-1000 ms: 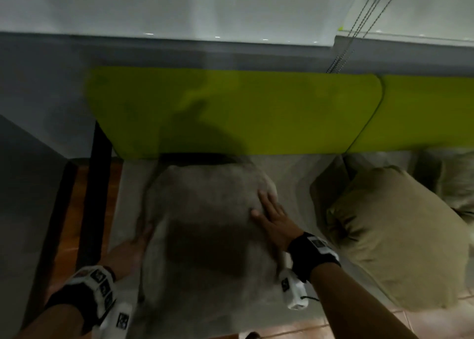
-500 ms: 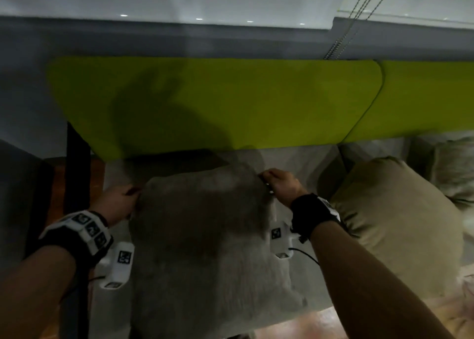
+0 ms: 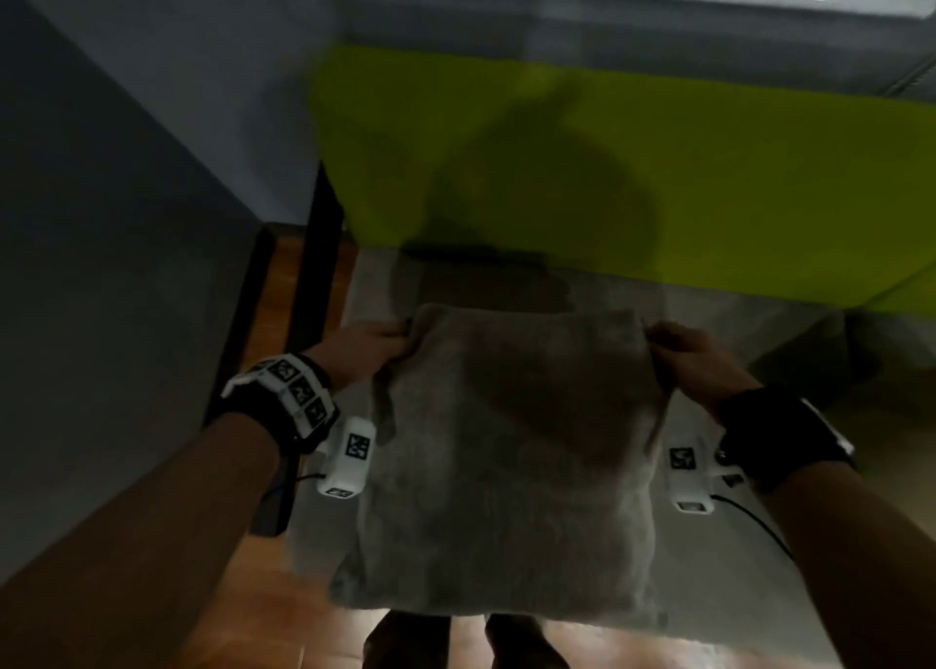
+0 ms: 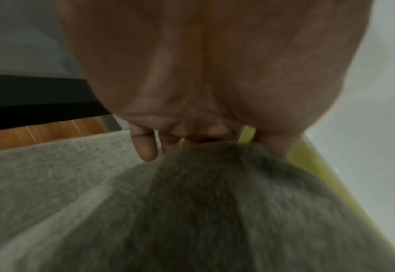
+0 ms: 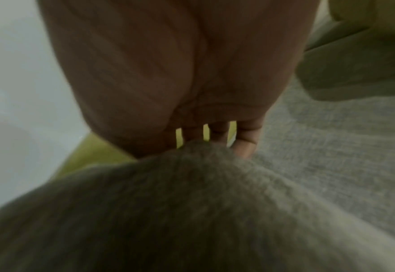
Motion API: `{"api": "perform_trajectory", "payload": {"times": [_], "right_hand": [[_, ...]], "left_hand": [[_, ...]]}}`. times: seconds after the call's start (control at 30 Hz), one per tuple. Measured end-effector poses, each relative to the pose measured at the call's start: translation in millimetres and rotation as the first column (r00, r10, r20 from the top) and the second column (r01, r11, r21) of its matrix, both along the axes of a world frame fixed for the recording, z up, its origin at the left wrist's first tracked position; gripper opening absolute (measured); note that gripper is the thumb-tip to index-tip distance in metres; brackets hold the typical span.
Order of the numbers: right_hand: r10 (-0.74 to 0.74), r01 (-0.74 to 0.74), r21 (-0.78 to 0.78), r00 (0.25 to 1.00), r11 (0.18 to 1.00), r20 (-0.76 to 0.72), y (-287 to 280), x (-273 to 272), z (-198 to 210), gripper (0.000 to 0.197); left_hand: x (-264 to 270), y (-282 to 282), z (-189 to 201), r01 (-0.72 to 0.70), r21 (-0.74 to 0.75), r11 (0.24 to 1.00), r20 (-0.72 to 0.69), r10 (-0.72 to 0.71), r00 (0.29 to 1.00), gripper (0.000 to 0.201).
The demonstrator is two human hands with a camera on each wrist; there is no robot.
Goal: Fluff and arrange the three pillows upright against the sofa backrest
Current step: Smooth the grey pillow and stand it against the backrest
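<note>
A grey pillow [image 3: 511, 466] hangs in front of me, held up by its two top corners above the grey sofa seat [image 3: 734, 542]. My left hand [image 3: 372, 347] grips the top left corner, and my right hand [image 3: 676, 349] grips the top right corner. The left wrist view shows curled fingers [image 4: 145, 145] on the grey pillow [image 4: 215, 211]. In the right wrist view, fingers [image 5: 245, 145] pinch the corner of the grey pillow [image 5: 191, 211]. The lime green backrest [image 3: 709, 187] stands behind it. A tan pillow [image 5: 366, 60] lies to the right.
A black sofa frame post [image 3: 316, 263] rises at the sofa's left end, with wooden floor [image 3: 283, 314] beside it. A grey wall [image 3: 101, 213] stands to the left. My feet [image 3: 456, 643] show below the pillow's lower edge.
The pillow lay on the seat under my right palm. Both hands then took its top corners and lifted it toward me. The view swung left, so the tan pillows left the head view.
</note>
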State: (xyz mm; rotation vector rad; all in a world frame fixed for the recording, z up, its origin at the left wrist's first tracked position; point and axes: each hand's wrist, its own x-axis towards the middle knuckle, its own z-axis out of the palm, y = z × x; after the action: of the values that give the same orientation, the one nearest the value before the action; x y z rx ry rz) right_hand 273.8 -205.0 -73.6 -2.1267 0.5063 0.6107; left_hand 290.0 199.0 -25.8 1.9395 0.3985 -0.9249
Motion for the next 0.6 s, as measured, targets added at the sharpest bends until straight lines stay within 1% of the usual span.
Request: {"api": "perform_trajectory", "payload": {"times": [0.03, 0.07, 0.1, 0.13, 0.17, 0.2, 0.23, 0.27, 0.3, 0.33, 0.37, 0.4, 0.43, 0.5, 0.53, 0.57, 0.6], "right_hand": [[-0.017, 0.018, -0.039, 0.999, 0.999, 0.033, -4.5, -0.7, 0.6, 0.028], [-0.072, 0.075, -0.074, 0.997, 0.994, 0.040, -7.3, -2.1, 4.8, 0.029], [-0.121, 0.129, -0.091, 0.989, 0.987, 0.085, -13.9, -2.5, -0.8, 0.027], [-0.171, 0.182, -0.124, 0.981, 0.975, 0.091, -12.8, -3.8, 5.6, 0.024], [-0.185, 0.204, -0.154, 0.975, 0.967, 0.126, -17.2, -4.4, 3.0, 0.021], [-0.182, 0.206, -0.188, 0.973, 0.960, 0.139, -18.8, -6.5, 4.8, 0.021], [-0.186, 0.221, -0.214, 0.968, 0.951, 0.171, -21.0, -7.0, 2.4, 0.022], [-0.193, 0.230, -0.223, 0.965, 0.947, 0.177, -18.5, -7.4, 8.1, 0.026], [-0.208, 0.237, -0.168, 0.963, 0.957, 0.172, -16.9, -7.8, 10.2, 0.032], [-0.227, 0.235, -0.039, 0.962, 0.971, 0.150, -15.8, -8.5, 12.8, 0.044], [-0.252, 0.243, 0.085, 0.962, 0.966, 0.104, -16.3, -8.6, 12.4, 0.057], [-0.207, 0.197, 0.124, 0.976, 0.973, 0.072, -18.8, -9.8, 12.1, 0.063], [-0.096, 0.086, 0.132, 0.993, 0.988, 0.074, -20.7, -8.3, 11.8, 0.058], [0.125, -0.126, 0.041, 0.992, 0.991, 0.015, -20.0, -3.8, 20.1, 0.035], [0.208, -0.209, -0.046, 0.978, 0.977, -0.013, -21.2, 0.3, 18.7, 0.029], [0.238, -0.239, -0.089, 0.971, 0.967, -0.023, -23.2, 4.4, 15.9, 0.026], [0.207, -0.209, -0.086, 0.978, 0.974, -0.029, -23.7, 8.2, 13.3, 0.023]], "left_hand": [[-3.1, 0.8, 1.9, 0.055, -0.005, 0.998, 0.015, -0.055, 0.998, 0.050], [-5.1, 3.3, -2.5, 0.090, 0.016, 0.996, 0.066, -0.091, 0.994, 0.039], [-6.4, 4.3, -2.7, 0.078, 0.046, 0.996, 0.132, -0.083, 0.988, 0.027], [-7.0, 4.4, -4.6, 0.020, 0.040, 0.999, 0.193, -0.027, 0.981, 0.016], [-7.1, 5.5, -5.8, -0.075, 0.011, 0.997, 0.241, 0.070, 0.968, 0.004], [-6.2, 7.4, -9.0, -0.199, -0.031, 0.979, 0.267, 0.200, 0.943, 0.010], [-4.0, 8.3, -11.9, -0.315, -0.087, 0.945, 0.279, 0.326, 0.903, 0.015], [-3.2, 8.1, -12.7, -0.375, -0.115, 0.920, 0.291, 0.392, 0.872, 0.017], [-4.3, 8.9, -12.6, -0.387, -0.104, 0.916, 0.334, 0.399, 0.854, 0.017], [-6.0, 10.0, -13.5, -0.377, -0.070, 0.924, 0.390, 0.373, 0.842, 0.019], [-8.4, 10.0, -14.5, -0.356, -0.055, 0.933, 0.445, 0.342, 0.828, 0.022], [-10.8, 10.3, -17.4, -0.343, -0.053, 0.938, 0.492, 0.323, 0.809, 0.024], [-13.4, 9.9, -19.6, -0.345, -0.046, 0.938, 0.520, 0.317, 0.793, 0.025], [-14.8, 4.0, -21.0, -0.376, -0.007, 0.927, 0.526, 0.323, 0.787, 0.038], [-14.5, 1.8, -23.4, -0.391, 0.016, 0.920, 0.522, 0.326, 0.788, 0.043], [-13.8, -0.5, -24.3, -0.390, 0.044, 0.920, 0.517, 0.313, 0.796, 0.043], [-12.5, -0.1, -26.6, -0.388, 0.041, 0.921, 0.496, 0.318, 0.808, 0.038]]}}
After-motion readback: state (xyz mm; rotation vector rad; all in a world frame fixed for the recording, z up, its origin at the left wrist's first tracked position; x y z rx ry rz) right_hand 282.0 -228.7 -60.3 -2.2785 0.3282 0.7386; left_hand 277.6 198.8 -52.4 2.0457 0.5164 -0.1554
